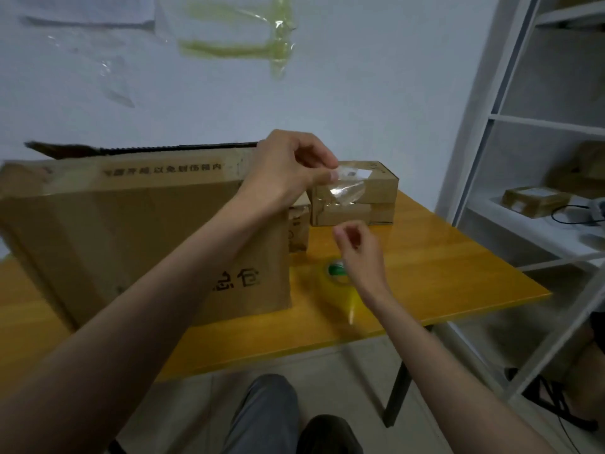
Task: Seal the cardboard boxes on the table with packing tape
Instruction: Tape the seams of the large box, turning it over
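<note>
Left hand (288, 172) was raised in front of the big cardboard box (137, 231), thumb and forefinger pinched shut on the top edge of a clear strip of tape (340, 191). The strip hung down crinkled from that pinch, in front of the small boxes (366, 194) behind it; could not tell if it touched them. Other left fingers (314, 152) were curled loosely above the pinch.

Right hand (357, 253) was lower, over the desk (442, 273), fingers curled in with a narrow gap between thumb and forefinger. It was blurred; could not tell whether it held the bottom end of the strip or anything at all. It sat just above the tape roll (337, 273), which lay on the desk beside the big box's right end, a green core showing, partly hidden by the wrist.

The big box stood on the yellow-orange desk at left, printed characters on its side, top flap (140, 149) up at the back. The small boxes were stacked at the far right part of the desk, near the wall, with a white label on the top 1. Another small box (298, 231) stood squeezed between the big box and the stack.

A white shelf (523, 204) stood right of the desk with 1 more taped box (537, 199) on it. Old tape scraps (248, 37) were stuck on the wall above.
</note>
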Demonstrator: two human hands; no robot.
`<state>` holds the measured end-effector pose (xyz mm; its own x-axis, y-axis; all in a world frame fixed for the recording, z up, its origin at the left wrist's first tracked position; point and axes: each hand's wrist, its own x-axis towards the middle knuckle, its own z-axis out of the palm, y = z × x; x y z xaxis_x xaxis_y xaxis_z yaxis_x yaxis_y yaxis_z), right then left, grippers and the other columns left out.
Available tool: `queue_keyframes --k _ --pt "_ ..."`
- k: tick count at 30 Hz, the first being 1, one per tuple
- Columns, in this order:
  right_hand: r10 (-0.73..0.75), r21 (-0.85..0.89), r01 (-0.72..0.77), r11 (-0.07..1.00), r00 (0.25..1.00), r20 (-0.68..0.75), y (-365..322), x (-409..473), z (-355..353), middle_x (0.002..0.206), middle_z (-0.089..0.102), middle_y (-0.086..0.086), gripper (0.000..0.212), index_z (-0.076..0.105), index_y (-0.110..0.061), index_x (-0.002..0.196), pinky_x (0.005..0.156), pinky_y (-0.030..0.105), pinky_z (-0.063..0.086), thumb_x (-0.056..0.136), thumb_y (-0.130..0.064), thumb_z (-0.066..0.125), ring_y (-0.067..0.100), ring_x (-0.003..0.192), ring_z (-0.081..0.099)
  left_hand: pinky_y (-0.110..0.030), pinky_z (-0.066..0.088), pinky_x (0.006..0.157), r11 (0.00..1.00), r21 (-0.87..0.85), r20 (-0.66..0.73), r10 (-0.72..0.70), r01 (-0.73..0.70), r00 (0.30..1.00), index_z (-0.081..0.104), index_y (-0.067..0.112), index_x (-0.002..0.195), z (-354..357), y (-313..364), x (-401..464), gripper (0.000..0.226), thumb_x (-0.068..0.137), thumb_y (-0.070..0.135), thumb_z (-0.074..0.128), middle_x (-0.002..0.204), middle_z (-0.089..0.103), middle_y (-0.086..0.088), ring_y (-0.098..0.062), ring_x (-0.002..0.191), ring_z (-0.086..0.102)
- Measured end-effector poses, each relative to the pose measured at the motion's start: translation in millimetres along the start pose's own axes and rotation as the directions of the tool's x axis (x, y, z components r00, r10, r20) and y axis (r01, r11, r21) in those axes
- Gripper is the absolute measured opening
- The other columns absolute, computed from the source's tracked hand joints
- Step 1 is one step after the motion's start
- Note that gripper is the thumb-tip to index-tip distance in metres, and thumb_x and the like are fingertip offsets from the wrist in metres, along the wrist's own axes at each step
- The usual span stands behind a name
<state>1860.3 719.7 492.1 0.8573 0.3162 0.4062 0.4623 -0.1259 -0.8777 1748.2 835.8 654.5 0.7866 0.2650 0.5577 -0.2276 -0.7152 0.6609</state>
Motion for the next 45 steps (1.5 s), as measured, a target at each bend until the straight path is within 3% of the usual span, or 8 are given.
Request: queue_keyframes --k 3,6,13,19,24,29,34,45 --pt "0.099 0.614 -0.042 0.788 0.993 -0.059 -74 1 -18 0.085 0.068 0.004 0.039 0.066 -0.011 0.100 0.081 0.035 0.055 0.106 -0.045 0.049 0.019 0.083 0.064 -0.011 0.048 0.065 0.999 -0.016 -0.062 0.028 -0.029 0.998 0.077 0.016 0.087 -16 7 -2 0.015 0.076 0.016 0.087 0.080 0.074 0.002 0.001 0.070 0.066" --pt "0.071 0.734 -0.101 0.671 0.995 0.072 -130 -2 -19 0.087 0.071 0.008 0.048 0.063 -0.006 0.109 0.086 0.037 0.057 0.102 -0.052 0.050 0.021 0.086 0.069 -0.011 0.047 0.065 0.998 -0.031 -0.127 0.056 -0.061 0.990 0.077 0.016 0.084 -32 11 -3 0.015 0.074 0.016 0.089 0.076 0.073 0.004 0.000 0.068 0.066" --pt "0.035 0.741 -0.176 0.648 0.979 0.202 -180 -5 17 0.090 0.067 0.008 0.016 0.064 0.000 0.109 0.083 0.028 0.058 0.095 -0.006 0.068 0.016 0.083 0.068 -0.012 0.049 0.068 0.997 -0.075 -0.217 0.009 -0.026 0.976 0.079 0.012 0.089 -92 3 -17 0.015 0.076 0.013 0.087 0.080 0.076 0.001 -0.001 0.072 0.070" --pt "-0.020 0.687 -0.218 0.694 0.947 0.320 -222 12 60 0.080 0.067 0.004 0.017 0.067 0.004 0.111 0.081 0.026 0.058 0.095 -0.003 0.068 0.013 0.075 0.066 -0.007 0.047 0.070 0.996 -0.081 -0.280 -0.052 0.030 0.959 0.081 0.018 0.096 -163 -11 -31 0.014 0.083 0.022 0.080 0.087 0.078 0.011 0.005 0.086 0.070" --pt "-0.029 0.594 -0.158 0.789 0.956 0.292 -246 39 88 0.082 0.065 0.006 0.010 0.067 -0.001 0.104 0.079 0.026 0.060 0.094 -0.002 0.068 0.017 0.076 0.064 -0.025 0.057 0.087 0.990 -0.069 -0.496 -0.142 0.124 0.857 0.078 0.023 0.107 -239 -44 -38 0.024 0.083 0.026 0.080 0.093 0.078 0.005 -0.007 0.092 0.072" --pt "-0.171 0.513 -0.059 0.856 0.906 0.388 -268 52 127 0.100 0.064 0.012 0.010 0.060 -0.004 0.100 0.091 0.036 0.061 0.095 -0.002 0.068 0.023 0.086 0.071 -0.015 0.051 0.076 0.925 0.257 -0.223 -0.224 0.279 0.949 0.073 0.019 0.118 -282 -82 -41 0.038 0.084 0.002 0.076 0.110 0.073 0.002 -0.010 0.104 0.067" --pt "-0.199 0.469 -0.083 0.879 0.830 0.520 -285 70 161 0.093 0.068 0.015 0.019 0.055 -0.007 0.093 0.088 0.038 0.062 0.091 0.004 0.071 0.026 0.082 0.073 -0.023 0.049 0.082 0.822 0.519 -0.028 -0.256 0.233 0.966 0.071 0.022 0.122 -286 -112 -26 0.044 0.080 0.014 0.083 0.112 0.070 0.007 -0.012 0.110 0.062" --pt "-0.071 0.205 -0.131 0.970 0.651 0.755 -281 111 208 0.090 0.065 0.010 0.026 0.053 -0.009 0.100 0.067 0.026 0.051 0.089 0.006 0.071 0.016 0.068 0.059 -0.031 0.058 0.083 0.890 0.452 -0.019 -0.065 0.067 0.998 0.080 0.027 0.081 -277 -138 -16 0.010 0.075 0.025 0.088 0.083 0.075 0.009 -0.003 0.080 0.070"
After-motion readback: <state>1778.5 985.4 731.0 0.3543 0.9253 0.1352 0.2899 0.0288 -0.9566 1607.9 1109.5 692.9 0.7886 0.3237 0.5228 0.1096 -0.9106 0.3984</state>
